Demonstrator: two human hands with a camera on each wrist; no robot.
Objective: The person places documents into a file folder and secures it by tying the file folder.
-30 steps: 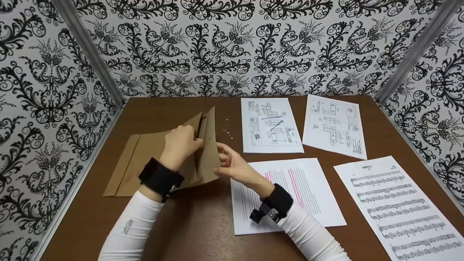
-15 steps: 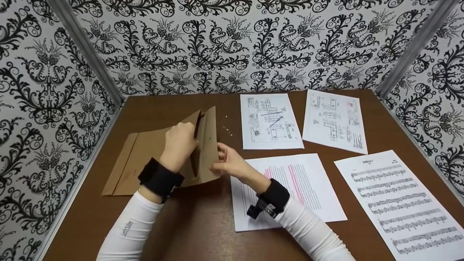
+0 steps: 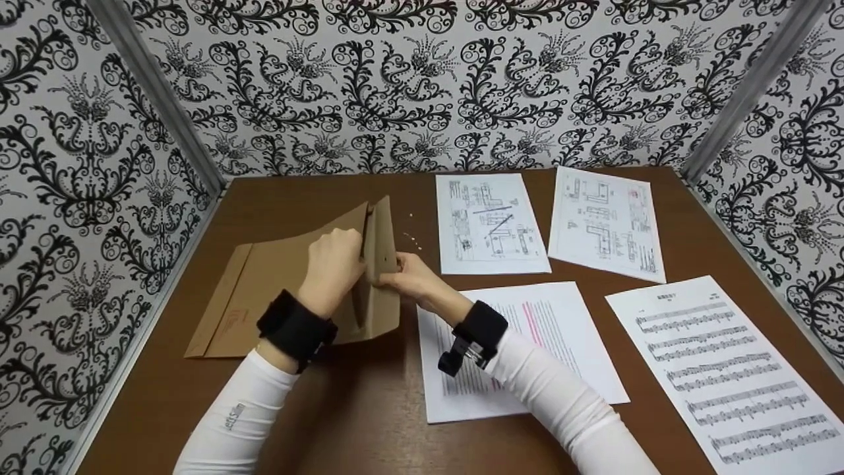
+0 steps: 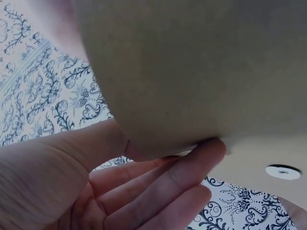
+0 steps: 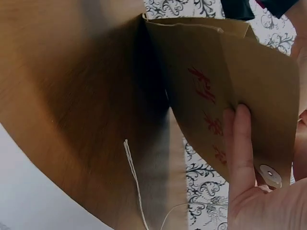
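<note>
A brown kraft-paper envelope [image 3: 273, 284] lies on the left of the table, its mouth end raised and gaping. My left hand [image 3: 333, 267] grips the edge of the mouth. Its thumb and fingers lie on opposite sides of the paper in the left wrist view. My right hand [image 3: 419, 280] pinches the flap [image 3: 386, 290], the thumb on the inner side. In the right wrist view its fingers [image 5: 242, 139] lie against the side with red characters [image 5: 204, 86], beside a white round button [image 5: 270, 175]. A thin white string [image 5: 134, 177] hangs nearby. The envelope's inside is mostly hidden.
A text sheet with pink highlighting [image 3: 587, 369] lies beneath my right forearm. Two technical drawings, one on the left [image 3: 455, 257] and one on the right [image 3: 567, 251], lie farther back. Sheet music [image 3: 725, 356] is at the right. Small white scraps [image 3: 412, 239] dot the table. Patterned walls [image 3: 422, 86] enclose it.
My right hand has moved left and slightly up along the flap, and its thumb now reaches over the inner side. The flap is bent more sharply. The left hand has shifted slightly right.
</note>
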